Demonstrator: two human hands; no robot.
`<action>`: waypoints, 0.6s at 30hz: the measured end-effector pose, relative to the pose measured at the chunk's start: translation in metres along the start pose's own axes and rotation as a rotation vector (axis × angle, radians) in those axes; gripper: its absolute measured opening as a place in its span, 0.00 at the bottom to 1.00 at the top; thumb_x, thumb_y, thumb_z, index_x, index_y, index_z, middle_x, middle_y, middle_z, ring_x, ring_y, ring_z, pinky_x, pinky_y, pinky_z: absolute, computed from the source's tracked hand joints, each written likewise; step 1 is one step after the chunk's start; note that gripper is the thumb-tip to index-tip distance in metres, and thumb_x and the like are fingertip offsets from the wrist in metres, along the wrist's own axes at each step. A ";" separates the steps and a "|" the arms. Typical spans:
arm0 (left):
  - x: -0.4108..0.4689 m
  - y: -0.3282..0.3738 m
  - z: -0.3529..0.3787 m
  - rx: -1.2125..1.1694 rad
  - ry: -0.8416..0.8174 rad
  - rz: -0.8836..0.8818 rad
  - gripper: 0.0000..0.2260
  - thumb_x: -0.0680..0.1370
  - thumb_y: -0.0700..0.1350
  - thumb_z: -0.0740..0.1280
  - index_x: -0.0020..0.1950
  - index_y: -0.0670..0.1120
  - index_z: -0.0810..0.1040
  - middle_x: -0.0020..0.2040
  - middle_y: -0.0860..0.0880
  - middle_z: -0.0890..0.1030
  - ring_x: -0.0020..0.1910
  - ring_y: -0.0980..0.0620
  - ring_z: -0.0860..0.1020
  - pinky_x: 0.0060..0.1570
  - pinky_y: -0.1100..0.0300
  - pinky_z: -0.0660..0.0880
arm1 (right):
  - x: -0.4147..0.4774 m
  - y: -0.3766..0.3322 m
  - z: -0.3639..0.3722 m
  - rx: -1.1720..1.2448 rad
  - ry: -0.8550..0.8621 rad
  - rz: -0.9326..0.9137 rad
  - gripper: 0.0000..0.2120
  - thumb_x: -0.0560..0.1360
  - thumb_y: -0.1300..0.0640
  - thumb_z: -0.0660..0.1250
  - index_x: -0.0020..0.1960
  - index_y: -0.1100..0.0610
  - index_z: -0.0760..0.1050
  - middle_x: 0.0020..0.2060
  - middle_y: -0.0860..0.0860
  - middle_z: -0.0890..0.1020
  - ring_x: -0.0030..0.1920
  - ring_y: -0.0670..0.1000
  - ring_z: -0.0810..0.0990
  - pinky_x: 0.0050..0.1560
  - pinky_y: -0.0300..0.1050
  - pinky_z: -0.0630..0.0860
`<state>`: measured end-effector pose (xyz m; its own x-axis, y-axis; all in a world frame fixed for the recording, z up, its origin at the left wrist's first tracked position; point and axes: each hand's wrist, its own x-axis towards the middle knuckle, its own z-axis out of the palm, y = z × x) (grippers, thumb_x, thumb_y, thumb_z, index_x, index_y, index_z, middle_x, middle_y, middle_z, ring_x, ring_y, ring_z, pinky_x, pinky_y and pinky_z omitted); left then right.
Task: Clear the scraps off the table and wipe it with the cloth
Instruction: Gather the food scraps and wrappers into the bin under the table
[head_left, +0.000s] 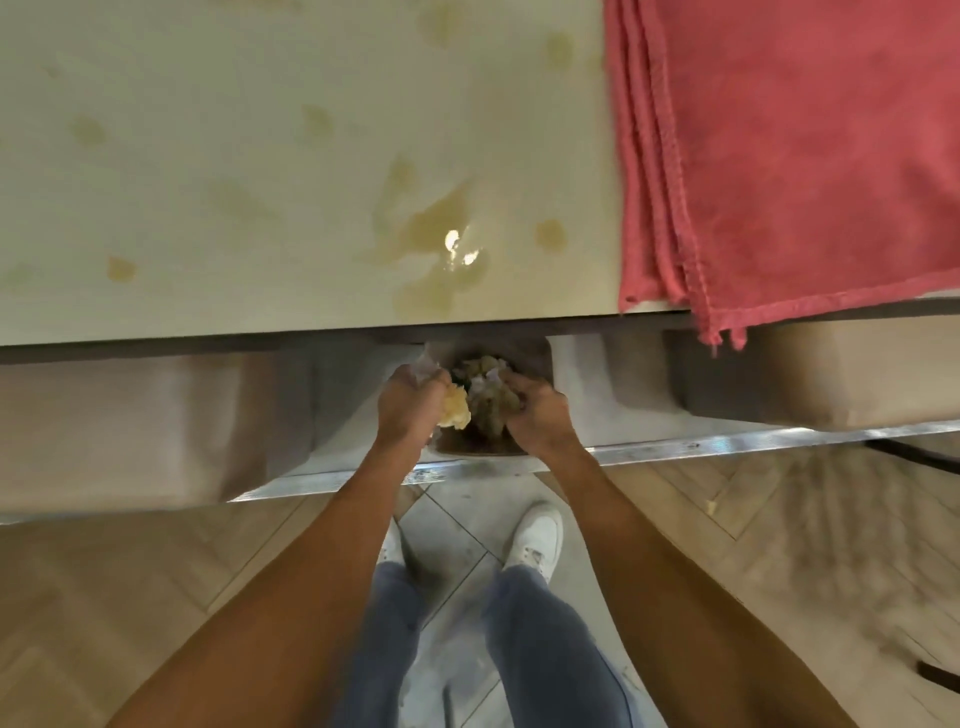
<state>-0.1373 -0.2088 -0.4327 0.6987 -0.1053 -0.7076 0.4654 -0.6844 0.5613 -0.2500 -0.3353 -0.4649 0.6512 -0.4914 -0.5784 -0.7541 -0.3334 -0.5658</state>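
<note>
Bin (478, 451) at frame centre holds brownish scraps (488, 415); left hand (410, 402) grips yellow lump (456, 411), right hand (537, 415) curls fingers round scraps.

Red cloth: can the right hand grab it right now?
Probably not yet. The right hand grips scraps below the table edge. Nothing blocks the way up to the red cloth, so once emptied it likely could.
</note>
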 end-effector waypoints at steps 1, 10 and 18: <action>0.002 0.002 0.004 0.017 -0.001 0.011 0.11 0.80 0.49 0.69 0.60 0.46 0.79 0.52 0.46 0.83 0.44 0.54 0.79 0.33 0.61 0.70 | 0.000 0.005 -0.003 0.015 0.025 0.033 0.16 0.80 0.57 0.68 0.67 0.52 0.81 0.63 0.53 0.84 0.63 0.57 0.81 0.66 0.45 0.74; 0.007 0.027 0.040 0.195 -0.239 0.009 0.15 0.80 0.62 0.67 0.57 0.52 0.80 0.55 0.49 0.81 0.46 0.52 0.79 0.44 0.59 0.73 | -0.019 0.025 -0.027 0.175 0.130 0.155 0.12 0.80 0.64 0.67 0.60 0.56 0.83 0.50 0.49 0.83 0.49 0.47 0.79 0.54 0.37 0.73; -0.019 0.036 0.022 0.316 -0.224 0.049 0.15 0.82 0.53 0.67 0.49 0.43 0.84 0.49 0.48 0.84 0.52 0.44 0.81 0.53 0.52 0.77 | -0.046 0.001 -0.043 0.275 0.163 0.141 0.13 0.79 0.67 0.64 0.55 0.55 0.85 0.43 0.45 0.84 0.45 0.45 0.82 0.43 0.21 0.69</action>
<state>-0.1451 -0.2476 -0.4085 0.5634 -0.2745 -0.7792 0.2201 -0.8592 0.4618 -0.2842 -0.3473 -0.4139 0.5034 -0.6466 -0.5731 -0.7699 -0.0346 -0.6372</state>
